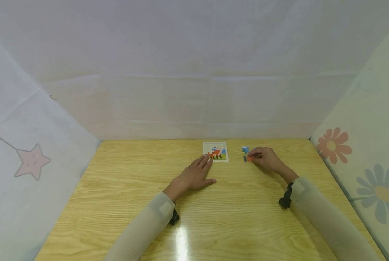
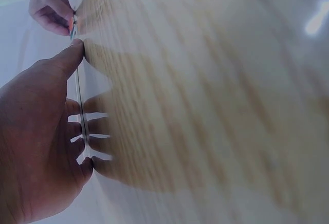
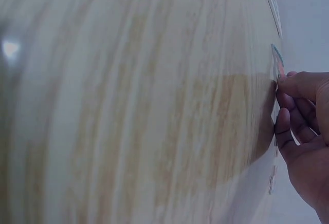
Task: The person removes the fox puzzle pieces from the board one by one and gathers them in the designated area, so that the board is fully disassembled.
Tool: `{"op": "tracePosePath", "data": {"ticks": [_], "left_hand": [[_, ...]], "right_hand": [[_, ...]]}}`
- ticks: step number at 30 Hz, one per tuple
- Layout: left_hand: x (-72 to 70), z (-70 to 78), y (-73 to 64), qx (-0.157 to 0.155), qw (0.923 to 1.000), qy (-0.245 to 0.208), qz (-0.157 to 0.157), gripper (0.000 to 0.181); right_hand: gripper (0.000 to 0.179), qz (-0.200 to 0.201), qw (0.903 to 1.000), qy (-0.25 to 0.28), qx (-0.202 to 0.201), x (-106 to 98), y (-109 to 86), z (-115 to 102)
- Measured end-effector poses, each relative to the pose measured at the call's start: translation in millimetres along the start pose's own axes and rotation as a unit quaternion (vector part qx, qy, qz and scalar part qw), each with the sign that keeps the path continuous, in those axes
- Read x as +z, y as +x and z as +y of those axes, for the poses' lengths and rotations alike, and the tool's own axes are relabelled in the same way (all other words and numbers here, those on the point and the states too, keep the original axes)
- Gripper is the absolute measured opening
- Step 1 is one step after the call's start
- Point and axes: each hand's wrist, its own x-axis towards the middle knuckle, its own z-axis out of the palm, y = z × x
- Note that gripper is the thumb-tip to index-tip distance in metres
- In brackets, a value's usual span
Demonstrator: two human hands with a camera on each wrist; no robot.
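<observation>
A square picture puzzle board (image 1: 208, 145) with a pale frame lies near the table's back edge, partly filled with an orange animal on blue and green. My left hand (image 1: 194, 176) lies flat, straight fingertips at the board's lower left edge and thumb spread out on the table. To the right of the board, my right hand (image 1: 265, 158) pinches an orange puzzle piece (image 1: 249, 158) between thumb and fingers, low over the table. The right wrist view shows the piece (image 3: 280, 66) tilted at the thumb tip. Part of it is hidden by the fingers.
Blue-and-white puzzle pieces (image 1: 245, 149) lie just behind the right fingertips, and a narrow dark green piece (image 1: 245, 158) lies beside the orange one. A pale cloth wall (image 1: 162, 108) rises along the wooden table's (image 1: 132, 163) back edge, with more cloth at both sides.
</observation>
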Motion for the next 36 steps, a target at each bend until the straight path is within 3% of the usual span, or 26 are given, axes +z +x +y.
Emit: {"op": "tracePosePath", "data": {"ticks": [23,27,33,36], "left_hand": [[1.1,-0.8,2.0,-0.003,1.0,-0.005,-0.001,0.088],[0.4,-1.2,1.8,-0.002,1.0,-0.006,0.002,0.088],[0.7,-1.7,1.3,0.0,1.0,-0.008,0.004,0.089],[0.9,-1.7,1.0,0.001,1.0,-0.008,0.004,0.089]], "right_hand": [[0.018,0.025,0.9988,-0.02,-0.036,4,3.1,-3],[0.018,0.026,0.9985,-0.008,-0.047,5,9.5,-10],[0.023,0.005,0.9985,0.048,-0.026,10,18.6,-28],[0.024,0.006,0.9989,0.035,-0.029,14,24.5,-31]]}}
